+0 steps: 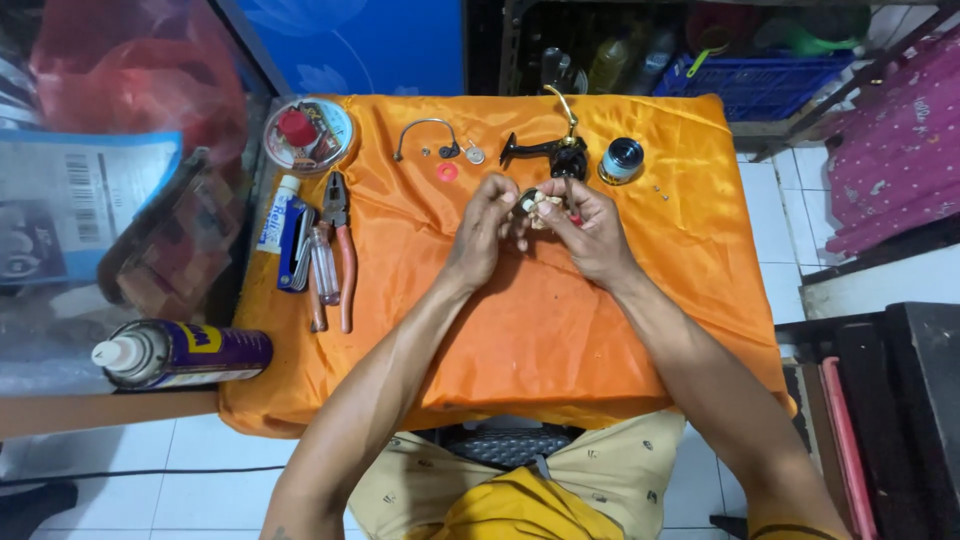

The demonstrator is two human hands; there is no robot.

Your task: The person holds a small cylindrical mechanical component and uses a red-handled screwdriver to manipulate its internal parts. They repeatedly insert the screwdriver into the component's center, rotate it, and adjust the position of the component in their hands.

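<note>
Orange-draped table (560, 330), pliers (342, 250), spray can (185, 353), reel spool (621, 160), round tin (308, 134), perhaps a tube (279, 212)

Your left hand (480, 235) and right hand (590, 232) meet above the middle of the cloth-covered table (540, 340), together holding a small reel part (535, 205). Just behind your hands lies the reel body (560, 152), with the spool (621, 160) to its right and the bail wire (425, 135) to its left. The pliers (342, 250) lie at your left; the spray can (180, 355) lies beyond the cloth's left edge.
</note>
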